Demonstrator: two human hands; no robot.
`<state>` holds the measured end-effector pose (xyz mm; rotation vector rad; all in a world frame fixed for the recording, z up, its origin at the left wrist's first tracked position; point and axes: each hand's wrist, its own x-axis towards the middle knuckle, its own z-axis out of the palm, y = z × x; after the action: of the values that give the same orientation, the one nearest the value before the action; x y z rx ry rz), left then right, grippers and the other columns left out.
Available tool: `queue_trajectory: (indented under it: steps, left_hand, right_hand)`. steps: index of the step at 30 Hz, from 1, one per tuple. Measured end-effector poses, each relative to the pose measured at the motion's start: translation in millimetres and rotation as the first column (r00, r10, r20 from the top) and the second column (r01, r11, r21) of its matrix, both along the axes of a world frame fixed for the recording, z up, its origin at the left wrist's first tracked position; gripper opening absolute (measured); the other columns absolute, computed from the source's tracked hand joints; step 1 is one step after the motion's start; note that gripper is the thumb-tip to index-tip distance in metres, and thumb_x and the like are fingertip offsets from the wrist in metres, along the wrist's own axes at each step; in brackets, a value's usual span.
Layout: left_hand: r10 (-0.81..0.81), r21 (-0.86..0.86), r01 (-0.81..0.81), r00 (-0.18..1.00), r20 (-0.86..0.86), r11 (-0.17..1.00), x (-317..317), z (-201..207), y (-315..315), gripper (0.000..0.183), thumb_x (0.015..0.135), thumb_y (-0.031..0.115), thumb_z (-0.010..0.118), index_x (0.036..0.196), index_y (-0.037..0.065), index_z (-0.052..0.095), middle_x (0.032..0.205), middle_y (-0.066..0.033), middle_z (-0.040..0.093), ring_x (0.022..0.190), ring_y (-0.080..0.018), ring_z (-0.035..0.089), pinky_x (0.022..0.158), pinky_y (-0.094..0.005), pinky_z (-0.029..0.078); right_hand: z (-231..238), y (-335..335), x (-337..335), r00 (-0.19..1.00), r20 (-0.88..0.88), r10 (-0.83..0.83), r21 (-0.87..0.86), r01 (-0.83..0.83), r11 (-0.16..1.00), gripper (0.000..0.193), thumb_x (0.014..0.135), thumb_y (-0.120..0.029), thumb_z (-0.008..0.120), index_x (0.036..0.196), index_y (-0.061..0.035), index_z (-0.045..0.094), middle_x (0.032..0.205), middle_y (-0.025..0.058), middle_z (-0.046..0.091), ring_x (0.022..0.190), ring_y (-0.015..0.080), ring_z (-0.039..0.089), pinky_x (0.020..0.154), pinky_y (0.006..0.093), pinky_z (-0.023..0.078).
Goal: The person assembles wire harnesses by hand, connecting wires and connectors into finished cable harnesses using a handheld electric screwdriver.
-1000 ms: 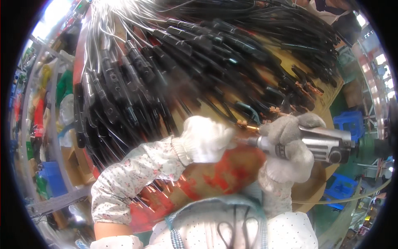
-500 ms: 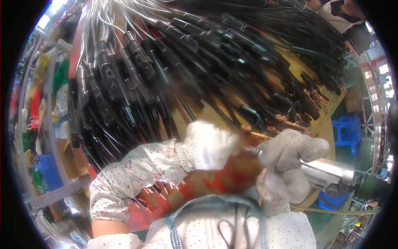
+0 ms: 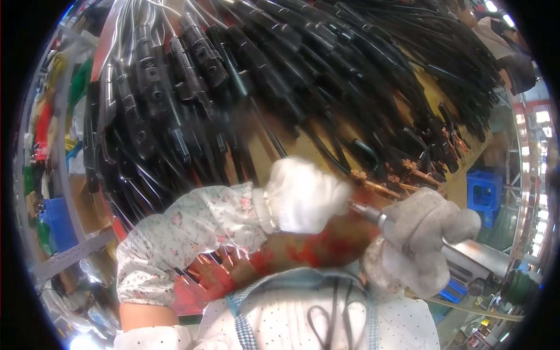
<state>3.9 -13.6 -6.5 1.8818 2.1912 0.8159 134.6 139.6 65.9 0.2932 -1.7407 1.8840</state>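
Note:
In a white knitted glove, my left hand (image 3: 303,195) is closed at the middle of the table; what its fingers hold is hidden. My right hand (image 3: 423,233), in a grey-white glove, is wrapped round a silver power screwdriver (image 3: 481,256) lying sideways. The tool's tip points left and comes close to my left fingers; whether it touches anything there is not visible. Just beyond both hands lie copper-ended pieces (image 3: 379,188). Long black handles (image 3: 154,87) with cables are fanned over the table in front of me.
The table (image 3: 306,251) has a worn red and brown surface. Thin copper-tipped pieces (image 3: 213,265) lie under my left forearm. A blue plastic stool (image 3: 484,195) stands at the right, a metal rack (image 3: 73,254) with goods at the left. Another person's sleeve (image 3: 493,38) shows at the far right.
My left hand has shifted slightly right and away from me. My right hand and the screwdriver have moved a little right and nearer. The view itself has shifted somewhat too.

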Motion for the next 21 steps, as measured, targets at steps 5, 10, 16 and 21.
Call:
queue_trajectory:
  steps: [5, 10, 16, 21]
  left_hand:
    - [-0.065, 0.128, 0.064, 0.998, 0.006, 0.99, -4, -6, 1, 0.009, 0.072, 0.014, 0.072, 0.08, 0.016, 0.068, 0.071, 0.001, 0.072, 0.058, -0.0202, 0.069, 0.048, -0.0344, 0.049]
    - [-0.129, 0.236, 0.114, 0.99, 0.049, 0.965, -6, -14, 4, 0.022, 0.067, 0.003, 0.067, 0.088, 0.01, 0.07, 0.07, -0.0026, 0.071, 0.058, -0.022, 0.069, 0.05, -0.0354, 0.051]
    - [-0.112, 0.244, 0.134, 0.988, -0.101, 0.961, -2, -5, 4, 0.028, 0.063, 0.004, 0.068, 0.09, 0.01, 0.074, 0.066, -0.0025, 0.068, 0.059, -0.024, 0.068, 0.051, -0.0358, 0.05]
    - [-0.063, 0.319, 0.099, 0.991, -0.12, 0.943, 1, 13, 9, 0.023, 0.073, 0.009, 0.067, 0.094, 0.009, 0.075, 0.068, -0.0035, 0.069, 0.058, -0.0245, 0.068, 0.054, -0.037, 0.053]
  right_hand:
    - [-2, -8, -1, 0.984, -0.173, -0.034, -0.115, 0.014, 0.993, 0.033, 0.07, 0.014, 0.055, 0.094, -0.0058, 0.049, 0.066, 0.0072, 0.051, 0.051, 0.0165, 0.044, 0.046, 0.0319, 0.035]
    - [-16, -12, 10, 0.96, -0.176, -0.22, -0.092, 0.207, 0.974, 0.036, 0.079, -0.008, 0.065, 0.112, -0.0098, 0.049, 0.069, 0.0078, 0.053, 0.061, 0.0198, 0.05, 0.058, 0.0353, 0.041]
    - [-2, 0, 85, 0.929, 0.025, -0.369, -0.591, 0.311, 0.744, 0.038, 0.079, -0.017, 0.06, 0.115, -0.0074, 0.058, 0.069, 0.0039, 0.048, 0.06, 0.0203, 0.049, 0.056, 0.038, 0.044]
    - [-55, 72, 190, 0.52, 0.321, -0.792, -0.639, 0.736, 0.224, 0.018, 0.09, -0.012, 0.062, 0.107, -0.0059, 0.059, 0.078, 0.0075, 0.059, 0.072, 0.0242, 0.062, 0.07, 0.0479, 0.055]
